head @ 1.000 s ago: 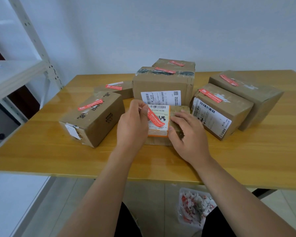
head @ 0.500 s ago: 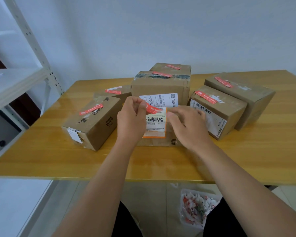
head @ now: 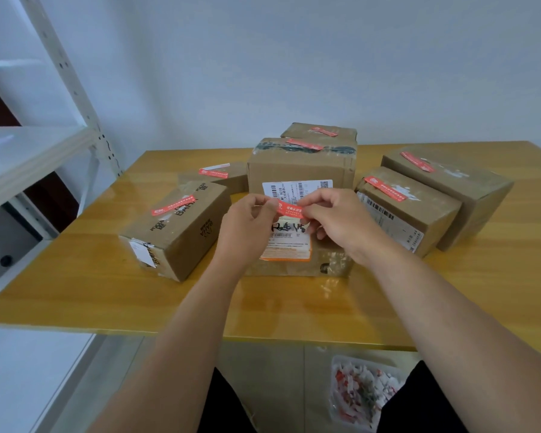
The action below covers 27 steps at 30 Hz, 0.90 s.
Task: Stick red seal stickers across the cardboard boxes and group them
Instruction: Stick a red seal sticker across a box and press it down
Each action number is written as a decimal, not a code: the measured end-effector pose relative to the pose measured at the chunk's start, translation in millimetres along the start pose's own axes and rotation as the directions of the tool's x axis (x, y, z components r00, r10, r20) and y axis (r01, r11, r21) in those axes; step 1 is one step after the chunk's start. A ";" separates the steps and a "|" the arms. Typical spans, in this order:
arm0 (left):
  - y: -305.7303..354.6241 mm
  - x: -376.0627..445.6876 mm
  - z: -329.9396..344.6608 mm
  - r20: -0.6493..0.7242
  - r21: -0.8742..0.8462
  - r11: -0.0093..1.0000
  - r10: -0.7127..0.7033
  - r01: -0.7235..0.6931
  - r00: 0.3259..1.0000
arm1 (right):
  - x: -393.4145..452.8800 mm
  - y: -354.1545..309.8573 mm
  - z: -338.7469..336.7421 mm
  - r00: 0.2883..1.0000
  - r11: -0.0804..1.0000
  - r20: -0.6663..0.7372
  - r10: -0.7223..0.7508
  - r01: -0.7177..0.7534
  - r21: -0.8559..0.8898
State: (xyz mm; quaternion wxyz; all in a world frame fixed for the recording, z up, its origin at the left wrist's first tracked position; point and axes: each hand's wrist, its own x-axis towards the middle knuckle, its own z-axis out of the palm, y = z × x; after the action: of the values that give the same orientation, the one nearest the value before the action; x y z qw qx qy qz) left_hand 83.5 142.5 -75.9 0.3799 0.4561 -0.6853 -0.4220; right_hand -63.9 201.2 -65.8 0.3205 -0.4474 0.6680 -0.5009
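Glossy wooden table [head: 107,285] with seven cardboard boxes [head: 181,226] directly on it, grouped toward the back.

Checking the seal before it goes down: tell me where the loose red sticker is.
Head view, centre: the red seal sticker is pinched between left hand and right hand, above the orange-labelled box.

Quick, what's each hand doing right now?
Left hand: pinching one end of the red seal sticker.
Right hand: pinching the sticker's other end.
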 end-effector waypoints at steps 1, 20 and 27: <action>0.3 -0.1 -2.1 0.011 -0.086 0.996 -0.026 0.027 1.000 | 0.7 0.3 -2.1 1.000 1.000 0.001 0.005 -0.005 0.019; 17.6 21.8 -19.2 0.098 0.167 0.985 0.035 -0.051 0.995 | 19.9 -13.7 -7.6 0.997 0.994 -0.010 -0.079 0.078 -0.080; 10.5 23.4 -22.9 0.159 -0.024 0.999 0.051 -0.048 0.986 | 20.6 -9.2 -14.9 0.997 0.997 0.039 0.071 -0.070 -0.021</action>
State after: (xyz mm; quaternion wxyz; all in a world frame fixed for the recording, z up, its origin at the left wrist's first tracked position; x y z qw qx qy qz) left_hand 94.2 117.5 -54.9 0.3388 0.4001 -0.7203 -0.4542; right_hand -82.6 187.1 -52.3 0.3469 -0.4366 0.6816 -0.4738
